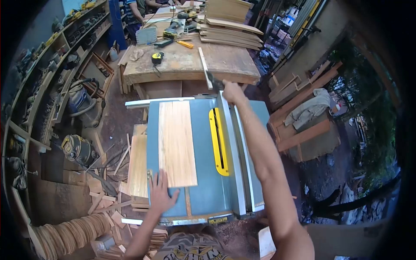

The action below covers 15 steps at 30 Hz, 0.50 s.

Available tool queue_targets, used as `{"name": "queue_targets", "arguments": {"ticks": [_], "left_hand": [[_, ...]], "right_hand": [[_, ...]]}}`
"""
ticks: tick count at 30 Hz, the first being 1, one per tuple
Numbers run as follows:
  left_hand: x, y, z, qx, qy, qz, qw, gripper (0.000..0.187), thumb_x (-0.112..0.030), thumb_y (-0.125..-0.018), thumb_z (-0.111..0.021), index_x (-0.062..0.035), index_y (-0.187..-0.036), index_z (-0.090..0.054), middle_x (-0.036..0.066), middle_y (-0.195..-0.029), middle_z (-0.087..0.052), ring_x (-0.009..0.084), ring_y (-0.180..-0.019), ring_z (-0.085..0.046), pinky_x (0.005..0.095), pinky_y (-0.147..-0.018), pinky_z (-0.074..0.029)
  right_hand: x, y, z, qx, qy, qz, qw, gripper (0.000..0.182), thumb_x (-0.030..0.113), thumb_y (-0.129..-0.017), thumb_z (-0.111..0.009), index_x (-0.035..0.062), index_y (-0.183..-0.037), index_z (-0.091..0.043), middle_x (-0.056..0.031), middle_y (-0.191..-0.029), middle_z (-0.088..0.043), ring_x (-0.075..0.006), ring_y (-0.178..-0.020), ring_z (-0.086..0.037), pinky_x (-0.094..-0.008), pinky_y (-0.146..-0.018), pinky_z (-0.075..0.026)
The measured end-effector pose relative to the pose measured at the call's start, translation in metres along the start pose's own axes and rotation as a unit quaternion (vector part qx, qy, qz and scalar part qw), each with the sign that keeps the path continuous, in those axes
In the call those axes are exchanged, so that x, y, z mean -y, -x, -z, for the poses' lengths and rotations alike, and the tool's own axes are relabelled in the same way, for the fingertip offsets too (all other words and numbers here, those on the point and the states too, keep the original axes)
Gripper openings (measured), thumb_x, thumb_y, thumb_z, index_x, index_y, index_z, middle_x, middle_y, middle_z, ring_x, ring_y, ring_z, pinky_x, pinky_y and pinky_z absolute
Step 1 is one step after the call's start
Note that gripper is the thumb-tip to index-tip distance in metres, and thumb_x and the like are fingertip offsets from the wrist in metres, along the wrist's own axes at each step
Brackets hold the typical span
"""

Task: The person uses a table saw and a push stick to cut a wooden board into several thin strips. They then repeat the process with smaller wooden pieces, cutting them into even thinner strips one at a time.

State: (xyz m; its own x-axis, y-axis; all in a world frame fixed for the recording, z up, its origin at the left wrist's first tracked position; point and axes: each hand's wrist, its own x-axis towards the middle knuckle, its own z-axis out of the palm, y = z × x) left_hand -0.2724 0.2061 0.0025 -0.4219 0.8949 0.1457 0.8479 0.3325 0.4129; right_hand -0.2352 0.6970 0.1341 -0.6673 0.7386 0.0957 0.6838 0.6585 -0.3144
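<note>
A pale wooden board (pixel 177 143) lies flat on the left part of the blue-grey saw table (pixel 203 156). My left hand (pixel 161 193) rests with spread fingers at the board's lower left corner, its fingertips at the board's edge. To the right of the board is a yellow insert (pixel 219 143) with a dark slot. Beside it runs a long metal fence (pixel 234 173). My right hand (pixel 234 93) reaches to the far end of the fence, fingers closed on a dark tool-like object (pixel 214 81) whose shape is unclear. A narrow wooden strip (pixel 204 67) lies just beyond it.
Behind stands a wooden workbench (pixel 190 58) with a tape measure (pixel 157 57), power tools and stacked boards (pixel 232 34). Two people's arms show at the back left. Vacuums (pixel 78 148), offcuts and shelves are at left; a cloth (pixel 308 108) hangs at right.
</note>
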Motion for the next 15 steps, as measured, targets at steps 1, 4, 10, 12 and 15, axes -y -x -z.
{"name": "queue_targets", "arguments": {"ticks": [1, 4, 10, 12, 15], "left_hand": [[-0.003, 0.006, -0.001, -0.009, 0.012, 0.009, 1.0, 0.093, -0.052, -0.085, -0.065, 0.0087, -0.148, -0.032, 0.029, -0.154, -0.033, 0.0479, -0.143, -0.029, 0.0621, -0.118, -0.012], [-0.008, 0.011, -0.006, -0.017, 0.034, 0.041, 0.998, 0.098, -0.054, -0.083, -0.068, 0.0092, -0.148, -0.031, 0.031, -0.154, -0.031, 0.0478, -0.144, -0.028, 0.0606, -0.119, -0.014], [-0.006, 0.008, -0.012, -0.018, 0.065, 0.079, 0.995, 0.098, -0.045, -0.079, -0.079, 0.0049, -0.149, -0.03, 0.042, -0.151, -0.024, 0.0572, -0.138, -0.03, 0.0625, -0.113, -0.027], [-0.008, 0.005, -0.008, -0.013, 0.077, 0.096, 0.992, 0.098, -0.043, -0.079, -0.08, 0.003, -0.15, -0.031, 0.045, -0.148, -0.022, 0.0606, -0.136, -0.03, 0.0642, -0.111, -0.03], [-0.007, 0.005, -0.008, 0.001, 0.086, 0.104, 0.991, 0.098, -0.045, -0.078, -0.081, 0.0016, -0.149, -0.032, 0.046, -0.148, -0.022, 0.061, -0.137, -0.029, 0.0666, -0.109, -0.03]], "right_hand": [[0.009, -0.024, 0.01, 0.029, -0.03, -0.033, 0.999, 0.035, 0.008, -0.081, -0.058, -0.0001, -0.115, -0.062, -0.0329, -0.108, -0.066, -0.048, -0.108, -0.062, -0.0542, -0.093, -0.05], [0.023, -0.081, 0.009, -0.057, 0.004, 0.086, 0.995, 0.033, 0.008, -0.081, -0.059, 0.0001, -0.112, -0.066, -0.0299, -0.109, -0.067, -0.0444, -0.104, -0.064, -0.0501, -0.092, -0.052], [0.012, -0.154, -0.058, 0.028, 0.021, -0.001, 0.999, 0.03, 0.008, -0.081, -0.06, 0.0023, -0.109, -0.07, -0.0267, -0.114, -0.067, -0.041, -0.107, -0.065, -0.0473, -0.094, -0.051], [-0.027, -0.186, -0.074, -0.021, 0.078, 0.019, 0.997, 0.045, 0.001, -0.081, -0.053, 0.0125, -0.122, -0.067, -0.0265, -0.096, -0.07, -0.0378, -0.086, -0.071, -0.0464, -0.074, -0.056], [-0.037, -0.179, -0.031, 0.024, 0.076, -0.038, 0.996, 0.051, 0.001, -0.083, -0.052, 0.0172, -0.13, -0.064, -0.0214, -0.093, -0.072, -0.0311, -0.07, -0.072, -0.0426, -0.06, -0.058]]}}
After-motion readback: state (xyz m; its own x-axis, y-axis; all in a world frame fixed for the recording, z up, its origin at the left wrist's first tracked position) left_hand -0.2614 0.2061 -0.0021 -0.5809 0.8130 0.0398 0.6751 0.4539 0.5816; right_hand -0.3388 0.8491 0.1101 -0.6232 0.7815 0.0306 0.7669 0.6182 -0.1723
